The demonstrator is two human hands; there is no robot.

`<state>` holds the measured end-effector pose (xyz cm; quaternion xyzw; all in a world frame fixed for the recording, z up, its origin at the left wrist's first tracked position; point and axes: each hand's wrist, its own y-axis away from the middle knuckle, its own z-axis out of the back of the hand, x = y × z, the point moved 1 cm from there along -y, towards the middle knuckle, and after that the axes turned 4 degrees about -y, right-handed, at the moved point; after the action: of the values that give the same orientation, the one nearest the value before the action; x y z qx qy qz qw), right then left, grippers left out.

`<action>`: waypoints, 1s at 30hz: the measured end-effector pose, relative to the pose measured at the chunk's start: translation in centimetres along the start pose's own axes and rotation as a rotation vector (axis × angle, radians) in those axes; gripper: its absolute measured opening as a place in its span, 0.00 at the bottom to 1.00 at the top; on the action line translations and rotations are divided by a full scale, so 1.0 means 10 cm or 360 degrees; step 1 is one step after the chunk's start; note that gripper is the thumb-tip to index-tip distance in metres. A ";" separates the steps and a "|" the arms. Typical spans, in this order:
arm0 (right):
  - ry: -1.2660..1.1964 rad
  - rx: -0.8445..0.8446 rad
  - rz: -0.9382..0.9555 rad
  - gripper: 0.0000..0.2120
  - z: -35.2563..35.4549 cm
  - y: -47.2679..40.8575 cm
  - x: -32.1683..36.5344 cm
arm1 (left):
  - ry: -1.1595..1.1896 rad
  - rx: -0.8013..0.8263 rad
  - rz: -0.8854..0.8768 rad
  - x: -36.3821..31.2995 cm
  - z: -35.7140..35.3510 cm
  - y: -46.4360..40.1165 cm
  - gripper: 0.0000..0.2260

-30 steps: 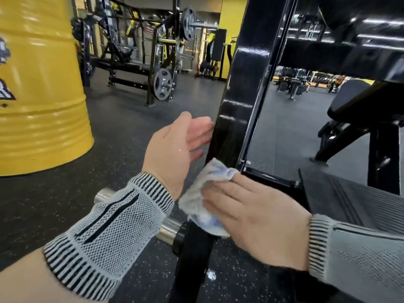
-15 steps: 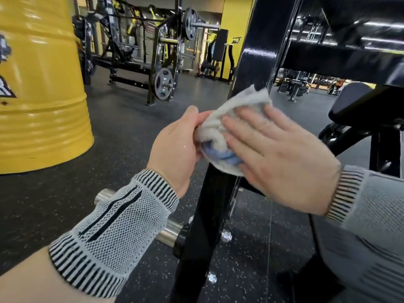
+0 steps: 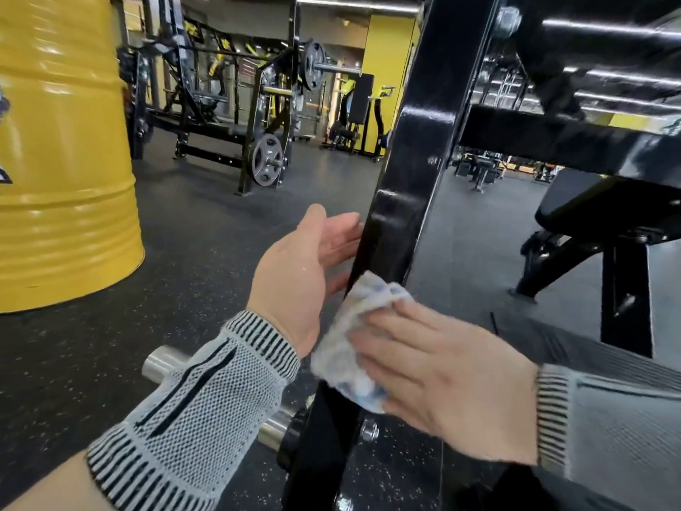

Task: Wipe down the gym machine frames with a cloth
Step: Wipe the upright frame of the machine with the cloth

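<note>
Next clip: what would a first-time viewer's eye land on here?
Probably the glossy yellow drum filling the left edge. Then, low in the centre, the right hand pressing a white-and-blue cloth on the slanted black frame post, the left hand open against the post's left side.

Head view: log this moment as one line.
right hand presses cloth on black frame post | left hand open beside post | wipe underway
</note>
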<state>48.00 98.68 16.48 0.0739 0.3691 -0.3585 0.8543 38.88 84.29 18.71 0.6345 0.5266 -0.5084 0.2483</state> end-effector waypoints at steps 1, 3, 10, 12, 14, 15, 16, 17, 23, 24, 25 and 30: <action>-0.0045 0.0039 0.0100 0.20 -0.01 0.04 0.00 | -0.0021 0.0024 -0.0015 -0.02 -0.02 0.00 0.21; -0.0004 0.0006 0.0101 0.22 0.06 0.02 -0.25 | -0.0024 0.0031 -0.0014 -0.05 -0.05 0.00 0.21; 0.0041 -0.0169 -0.0151 0.21 0.09 -0.07 -0.28 | -0.0100 0.0024 -0.0012 -0.10 0.02 0.00 0.20; -0.0069 -0.0034 0.0137 0.21 0.06 0.03 -0.17 | -0.0169 0.0052 -0.0052 -0.14 0.03 0.00 0.20; -0.0045 -0.0039 0.0173 0.22 0.14 0.04 -0.36 | -0.0196 0.0053 -0.0087 -0.19 0.04 -0.02 0.20; -0.0002 -0.0090 0.0134 0.22 0.18 0.02 -0.47 | -0.0194 0.0049 -0.0100 -0.21 0.04 -0.02 0.19; 0.0035 -0.0173 0.0098 0.19 0.22 -0.03 -0.56 | -0.0196 0.0040 -0.0114 -0.23 0.05 -0.03 0.19; 0.0037 -0.0257 0.0066 0.14 0.26 -0.09 -0.62 | -0.0191 0.0026 -0.0122 -0.24 0.05 -0.04 0.19; -0.0612 -0.0765 -0.0549 0.12 0.62 -0.36 -0.77 | -0.0144 0.0000 -0.0134 -0.16 0.07 -0.05 0.13; -0.0574 -0.0803 -0.0609 0.12 0.63 -0.37 -0.81 | -0.0146 -0.0002 -0.0109 -0.13 0.07 -0.04 0.14; -0.0484 -0.0791 -0.0612 0.12 0.64 -0.38 -0.82 | -0.0113 0.0003 -0.0062 -0.10 0.06 -0.03 0.14; -0.0686 -0.0357 -0.0240 0.14 0.34 -0.28 -0.19 | -0.0036 -0.0059 0.0006 0.00 0.09 -0.02 0.16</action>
<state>47.19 96.38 20.57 -0.1274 0.2204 -0.3855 0.8869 38.31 83.57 18.39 0.6250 0.5318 -0.5051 0.2671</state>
